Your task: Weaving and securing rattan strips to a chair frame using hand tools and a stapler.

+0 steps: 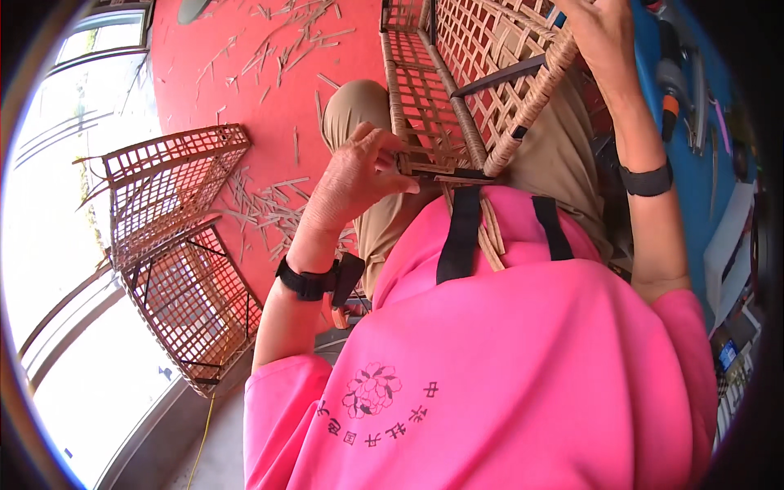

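A woven rattan frame (425,90), with open lattice sides and wrapped edge poles, leans over my lap. My left hand (359,175) is at its lower left corner, fingers curled against the edge and thumb stretched along the dark bottom bar. Up at the right, my right hand (606,33) grips the frame's wrapped edge; the picture's upper rim cuts off part of it. A dark flat brace (500,75) crosses the lattice. Several loose cane strips (491,233) hang from the bottom bar over my pink shirt, beside a black strap (461,233).
Two more woven lattice pieces (175,175) stand at the left by a bright window. Cane offcuts (269,208) litter the red floor (196,73). On the right, a blue surface (653,61) carries a power tool (671,77) and other hand tools. A yellow cord (201,441) runs at lower left.
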Demonstrator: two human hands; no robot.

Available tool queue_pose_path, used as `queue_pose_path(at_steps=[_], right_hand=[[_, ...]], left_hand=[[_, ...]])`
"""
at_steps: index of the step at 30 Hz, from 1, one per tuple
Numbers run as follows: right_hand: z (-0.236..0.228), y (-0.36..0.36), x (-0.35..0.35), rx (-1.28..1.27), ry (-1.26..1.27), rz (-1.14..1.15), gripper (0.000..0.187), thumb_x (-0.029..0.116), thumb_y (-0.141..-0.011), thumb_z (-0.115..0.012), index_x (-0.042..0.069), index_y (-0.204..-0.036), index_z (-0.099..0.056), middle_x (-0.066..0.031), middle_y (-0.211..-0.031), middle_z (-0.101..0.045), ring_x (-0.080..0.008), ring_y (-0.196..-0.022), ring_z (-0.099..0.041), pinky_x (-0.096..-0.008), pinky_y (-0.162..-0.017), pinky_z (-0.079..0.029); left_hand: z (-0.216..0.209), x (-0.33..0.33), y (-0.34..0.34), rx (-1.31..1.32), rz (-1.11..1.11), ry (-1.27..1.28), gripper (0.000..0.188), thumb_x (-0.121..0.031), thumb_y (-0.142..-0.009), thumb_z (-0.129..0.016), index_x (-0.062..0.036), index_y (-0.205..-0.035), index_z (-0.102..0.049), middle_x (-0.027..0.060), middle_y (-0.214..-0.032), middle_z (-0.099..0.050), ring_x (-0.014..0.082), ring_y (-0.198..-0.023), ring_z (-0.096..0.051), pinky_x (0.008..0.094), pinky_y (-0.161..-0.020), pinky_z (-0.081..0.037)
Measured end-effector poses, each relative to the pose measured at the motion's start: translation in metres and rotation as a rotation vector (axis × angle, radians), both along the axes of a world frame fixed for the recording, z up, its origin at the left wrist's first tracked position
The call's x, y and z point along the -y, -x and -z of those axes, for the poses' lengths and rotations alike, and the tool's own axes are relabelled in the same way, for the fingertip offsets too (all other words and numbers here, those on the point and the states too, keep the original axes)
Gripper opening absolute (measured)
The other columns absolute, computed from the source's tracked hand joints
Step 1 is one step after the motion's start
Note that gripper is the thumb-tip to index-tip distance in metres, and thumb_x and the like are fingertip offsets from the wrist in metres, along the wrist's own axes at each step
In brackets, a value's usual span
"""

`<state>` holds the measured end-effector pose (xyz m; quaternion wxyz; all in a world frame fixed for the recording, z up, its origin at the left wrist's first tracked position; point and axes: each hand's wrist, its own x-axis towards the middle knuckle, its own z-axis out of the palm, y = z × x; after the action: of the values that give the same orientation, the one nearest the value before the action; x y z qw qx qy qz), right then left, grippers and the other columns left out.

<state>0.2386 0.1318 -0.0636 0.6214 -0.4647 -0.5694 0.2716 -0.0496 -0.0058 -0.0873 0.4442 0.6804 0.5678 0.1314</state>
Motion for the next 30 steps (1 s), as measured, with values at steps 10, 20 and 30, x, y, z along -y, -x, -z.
queue_pose_path(at_steps=[10, 20, 30], right_hand=[[0.010, 0.005, -0.013, 0.263, -0.149, -0.048, 0.069, -0.007, -0.082, -0.050, -0.005, -0.145, -0.024, -0.0242, -0.130, -0.050, -0.0303, -0.116, -0.054, -0.0371, -0.092, -0.048], [-0.009, 0.033, -0.006, 0.385, -0.021, 0.014, 0.074, -0.006, -0.080, -0.053, -0.005, -0.146, -0.020, -0.0262, -0.108, -0.059, -0.0342, -0.087, -0.063, -0.0400, -0.075, -0.053], [0.000, 0.040, -0.027, 0.431, -0.354, -0.038, 0.069, -0.008, -0.078, -0.050, -0.006, -0.142, -0.025, -0.0293, -0.112, -0.056, -0.0369, -0.101, -0.059, -0.0422, -0.088, -0.051]], left_hand=[[0.006, -0.008, -0.008, -0.177, 0.183, -0.068, 0.048, -0.019, -0.062, -0.089, -0.0010, -0.095, -0.060, 0.0116, -0.096, -0.058, 0.0276, -0.086, -0.064, 0.0367, -0.076, -0.052], [0.022, -0.014, -0.007, -0.173, 0.278, 0.033, 0.046, -0.025, -0.059, -0.085, -0.0019, -0.088, -0.057, 0.0149, -0.090, -0.059, 0.0329, -0.086, -0.060, 0.0407, -0.075, -0.048], [0.023, -0.003, -0.010, -0.172, 0.260, 0.018, 0.044, -0.025, -0.064, -0.078, 0.0001, -0.093, -0.058, 0.0175, -0.094, -0.060, 0.0357, -0.090, -0.060, 0.0415, -0.078, -0.049]])
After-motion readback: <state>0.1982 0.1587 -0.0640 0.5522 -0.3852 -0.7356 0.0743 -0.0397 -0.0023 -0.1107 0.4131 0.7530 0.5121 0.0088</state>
